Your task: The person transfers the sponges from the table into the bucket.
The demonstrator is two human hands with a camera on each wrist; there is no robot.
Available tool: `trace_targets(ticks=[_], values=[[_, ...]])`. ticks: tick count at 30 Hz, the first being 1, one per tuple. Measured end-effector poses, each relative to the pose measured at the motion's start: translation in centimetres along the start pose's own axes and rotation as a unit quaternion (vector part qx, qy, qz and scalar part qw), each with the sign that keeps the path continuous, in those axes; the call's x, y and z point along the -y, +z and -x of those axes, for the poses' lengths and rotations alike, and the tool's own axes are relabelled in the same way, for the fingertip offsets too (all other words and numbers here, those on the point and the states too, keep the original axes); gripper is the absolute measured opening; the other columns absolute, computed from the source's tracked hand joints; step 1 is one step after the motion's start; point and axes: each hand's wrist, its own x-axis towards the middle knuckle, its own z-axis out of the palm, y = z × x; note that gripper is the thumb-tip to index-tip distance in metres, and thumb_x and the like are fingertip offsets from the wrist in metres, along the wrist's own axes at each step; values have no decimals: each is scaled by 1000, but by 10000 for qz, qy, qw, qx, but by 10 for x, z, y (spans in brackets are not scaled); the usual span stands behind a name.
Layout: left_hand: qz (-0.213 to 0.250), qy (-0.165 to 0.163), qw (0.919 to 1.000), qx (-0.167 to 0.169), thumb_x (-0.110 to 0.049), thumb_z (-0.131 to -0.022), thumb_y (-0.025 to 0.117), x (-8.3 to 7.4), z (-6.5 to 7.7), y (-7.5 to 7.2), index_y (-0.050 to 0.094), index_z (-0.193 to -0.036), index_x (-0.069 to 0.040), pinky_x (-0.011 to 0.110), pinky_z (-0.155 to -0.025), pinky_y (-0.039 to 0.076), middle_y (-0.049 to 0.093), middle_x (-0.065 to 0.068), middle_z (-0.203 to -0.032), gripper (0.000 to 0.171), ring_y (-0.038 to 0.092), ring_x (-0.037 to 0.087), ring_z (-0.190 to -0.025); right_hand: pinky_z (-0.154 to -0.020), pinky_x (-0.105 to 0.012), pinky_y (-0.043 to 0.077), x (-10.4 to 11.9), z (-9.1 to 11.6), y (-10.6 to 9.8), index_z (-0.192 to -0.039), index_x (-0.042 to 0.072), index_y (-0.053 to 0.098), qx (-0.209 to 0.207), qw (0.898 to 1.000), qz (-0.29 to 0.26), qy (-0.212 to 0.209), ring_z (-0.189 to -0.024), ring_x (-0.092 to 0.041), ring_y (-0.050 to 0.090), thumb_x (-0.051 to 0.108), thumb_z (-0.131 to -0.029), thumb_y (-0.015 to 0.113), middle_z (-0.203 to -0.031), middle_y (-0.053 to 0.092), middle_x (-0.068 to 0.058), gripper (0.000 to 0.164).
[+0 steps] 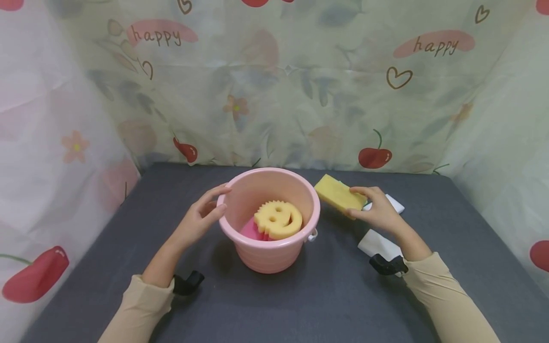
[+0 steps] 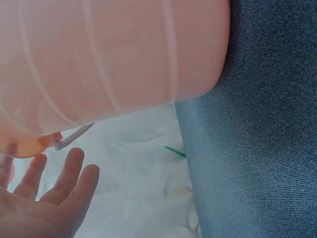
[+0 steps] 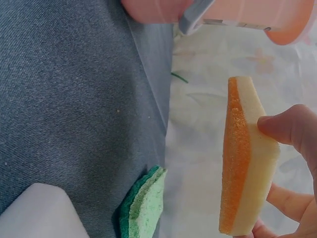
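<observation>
Clearly, the right hand (image 1: 377, 209) pinches a yellow sponge (image 1: 340, 194) between its thumb and fingers, holding it up off the dark table (image 1: 274, 309), just to the right of the pink bucket (image 1: 268, 255). An orange layer shows along one side of the sponge in the right wrist view. The left hand (image 1: 199, 214) is at the left side of the bucket's rim, fingers spread loosely and curled round nothing; whether its fingertips actually touch the rim is hard to tell.

The bucket stands upright toward the far part of the table, with a pale handle joint (image 1: 313, 235) on its right side. Inside it, a yellow smiley-faced piece (image 1: 278, 220) lies tilted, overlapping a deep pink piece (image 1: 252, 229) on its left. On the table below the held sponge is a green sponge (image 3: 146, 206). Two white objects lie on the right: one farther white object (image 1: 395, 204) beyond the right hand, and one nearer white object (image 1: 377, 244) by its wrist. Behind everything hangs a printed curtain (image 1: 283, 105).
</observation>
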Motion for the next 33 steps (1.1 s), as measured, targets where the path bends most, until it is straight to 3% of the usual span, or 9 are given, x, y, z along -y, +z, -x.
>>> trace_targets(ticks=[8,14,17,24,33], values=[[-18,-28,10000,0,-19,-94,51,-1,0,0,41,-139,-20,54,-95,45,30,6,-152,46,47,38,-124,-82,-42,38,7,1,-5,-133,3,47,-143,9999,28,-31,-109,-33,40,31,-81,70,-123,43,-24,64],[1,17,10000,5,-18,-94,52,-1,0,0,41,-139,-19,54,-95,45,31,6,-151,45,47,38,-123,-86,-46,36,13,3,-10,-133,3,48,-284,9995,29,-144,-109,-33,39,30,-81,70,-123,44,-24,62],[24,42,10000,-1,-17,-94,52,-1,0,0,41,-138,-17,48,-94,47,32,6,-151,45,49,37,-121,-88,-49,35,15,4,-12,-133,3,48,-335,9992,-38,-224,-110,-34,39,28,-81,69,-124,44,-25,61],[144,135,9998,-7,-14,-94,52,-1,-1,-1,42,-138,-13,22,-85,47,33,7,-150,45,51,35,-118,-91,-53,35,22,6,-14,-134,5,48,-382,9989,-183,-179,-114,-34,38,29,-82,69,-129,42,-23,61],[151,165,9997,-20,-13,-94,52,-1,-1,-1,42,-137,-13,20,-84,47,33,8,-150,45,51,36,-118,-89,-51,34,29,7,-18,-134,6,47,-485,9986,-143,-135,-113,-34,37,27,-82,69,-127,41,-23,60]])
